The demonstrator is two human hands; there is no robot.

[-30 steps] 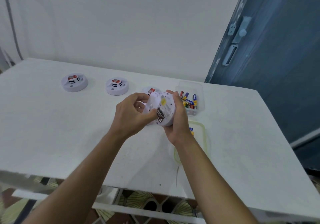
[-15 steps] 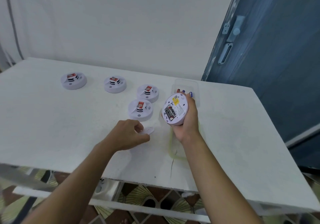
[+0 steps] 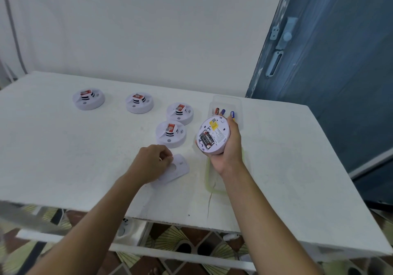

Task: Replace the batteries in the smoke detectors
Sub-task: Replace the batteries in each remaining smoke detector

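Detector: raised above the table, back toward the camera, compartment uncovered, black cells seated inside
Right hand: wrapped round the detector's rim from below and the right
Cover: flat on the table, just left of the held detector
Left hand: fingers curled at the cover's left edge, touching it; whether they pinch it cannot be told
Other detectors: four, face up on the table, three in a back row, one nearer
Box: clear, behind the right hand, loose batteries inside
Lid: green-rimmed, flat on the table beneath the right wrist
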